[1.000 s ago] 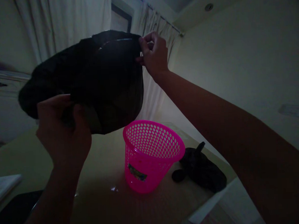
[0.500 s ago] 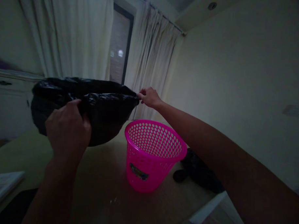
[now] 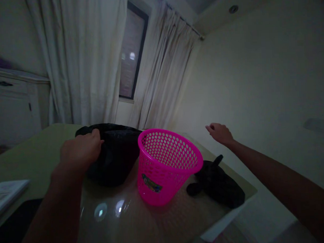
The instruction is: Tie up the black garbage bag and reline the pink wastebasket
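Observation:
My left hand [image 3: 83,149] is closed on the rim of a black plastic bag [image 3: 112,155], which hangs low over the table left of the basket and partly behind it. A pink perforated plastic basket [image 3: 160,181] stands upright on the table, its mouth tilted into view and a label on its side. Off to the right, my right hand [image 3: 219,133] is raised clear of the bag and the basket. Its fingers are curled in and nothing shows in them. Just right of the basket lies a knotted black plastic bag [image 3: 220,186].
The glossy table [image 3: 115,222] reflects light near its front, and its right edge runs beyond the knotted bag. A white flat book-like item [image 3: 10,192] and a dark flat item [image 3: 19,222] lie at the left. Curtains [image 3: 82,60] and a white cabinet [image 3: 12,102] stand behind.
My right hand has let go of the bag's rim and moved right and down. The bag has dropped lower with my left hand still gripping it. The basket stays in place.

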### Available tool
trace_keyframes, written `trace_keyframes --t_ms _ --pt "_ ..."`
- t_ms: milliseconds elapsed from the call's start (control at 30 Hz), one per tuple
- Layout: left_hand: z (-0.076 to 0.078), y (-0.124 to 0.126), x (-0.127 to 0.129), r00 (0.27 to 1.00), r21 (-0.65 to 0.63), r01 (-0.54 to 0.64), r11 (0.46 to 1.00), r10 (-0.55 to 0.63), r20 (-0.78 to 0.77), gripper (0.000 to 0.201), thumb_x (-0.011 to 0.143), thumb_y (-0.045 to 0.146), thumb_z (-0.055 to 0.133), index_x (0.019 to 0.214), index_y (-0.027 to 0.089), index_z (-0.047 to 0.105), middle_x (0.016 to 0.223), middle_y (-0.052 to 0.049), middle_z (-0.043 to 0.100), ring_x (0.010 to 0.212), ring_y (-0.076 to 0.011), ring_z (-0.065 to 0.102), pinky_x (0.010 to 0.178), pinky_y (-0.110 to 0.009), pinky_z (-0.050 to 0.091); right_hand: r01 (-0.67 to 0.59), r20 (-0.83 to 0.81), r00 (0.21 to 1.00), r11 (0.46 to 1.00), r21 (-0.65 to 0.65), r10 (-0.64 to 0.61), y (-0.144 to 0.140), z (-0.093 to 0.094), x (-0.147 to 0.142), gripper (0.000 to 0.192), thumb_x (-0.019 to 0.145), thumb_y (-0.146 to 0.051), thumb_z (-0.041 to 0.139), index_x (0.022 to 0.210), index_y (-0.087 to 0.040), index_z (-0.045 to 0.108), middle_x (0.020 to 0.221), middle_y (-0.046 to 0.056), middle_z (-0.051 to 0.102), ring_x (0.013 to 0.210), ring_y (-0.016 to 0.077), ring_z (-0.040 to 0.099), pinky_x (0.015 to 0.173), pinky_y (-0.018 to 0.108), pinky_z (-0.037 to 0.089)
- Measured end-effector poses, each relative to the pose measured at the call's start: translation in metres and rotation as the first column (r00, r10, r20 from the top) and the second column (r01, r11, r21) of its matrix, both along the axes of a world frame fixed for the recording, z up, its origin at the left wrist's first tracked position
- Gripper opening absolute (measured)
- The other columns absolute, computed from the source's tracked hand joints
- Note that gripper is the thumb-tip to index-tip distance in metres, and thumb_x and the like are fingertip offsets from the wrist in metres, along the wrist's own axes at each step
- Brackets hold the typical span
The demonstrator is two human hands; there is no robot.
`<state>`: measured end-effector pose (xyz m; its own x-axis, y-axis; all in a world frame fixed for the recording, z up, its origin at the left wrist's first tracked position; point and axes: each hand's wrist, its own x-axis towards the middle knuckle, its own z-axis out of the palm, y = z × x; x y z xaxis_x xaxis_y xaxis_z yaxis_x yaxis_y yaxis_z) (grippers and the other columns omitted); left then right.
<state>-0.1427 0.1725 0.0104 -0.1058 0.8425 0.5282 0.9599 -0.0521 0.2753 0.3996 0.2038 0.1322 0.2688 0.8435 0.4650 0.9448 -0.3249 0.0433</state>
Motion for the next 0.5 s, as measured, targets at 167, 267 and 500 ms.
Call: trace_keyframes --t_ms 167,267,500 --pt "0.011 -0.013 0.008 0.994 -0.014 -0.091 0.996 0.09 -0.056 0.022 0.098 0.044 0.056 0.088 0.025 0.06 0.081 -0.014 0.075 0.072 -0.0379 0.074 0.064 -0.048 0.053 -0.28 -0.024 0.956 0.883 -0.377 0.293 -0.066 -0.08 0.048 0.039 0.109 -0.048 0.045 0.097 -0.022 0.072 0.102 0.014 0.078 0.094 0.0298 0.074 0.084 0.041 0.052" --pt "0.025 -0.022 0.029 0.999 0.105 0.016 0.994 -0.011 -0.047 0.028 0.105 0.043 0.049 0.111 0.022 0.065 0.107 -0.02 0.079 0.096 -0.0418 0.078 0.076 -0.05 0.057 -0.462 -0.193 0.885 0.743 -0.483 0.425 -0.1 -0.126 0.06 0.051 0.095 -0.061 0.066 0.129 -0.024 0.073 0.137 0.016 0.072 0.124 0.035 0.071 0.106 0.046 0.055" --pt "0.04 -0.034 0.099 0.619 0.158 0.764 0.626 -0.78 0.096 0.035 0.112 0.05 0.048 0.121 0.026 0.072 0.127 -0.008 0.074 0.123 -0.0273 0.067 0.11 -0.045 0.048 -0.301 -0.074 0.948 0.8 -0.518 0.309 -0.114 -0.152 0.078 0.06 0.089 -0.011 0.052 0.146 -0.019 0.067 0.153 0.021 0.061 0.135 0.0369 0.067 0.114 0.052 0.053"
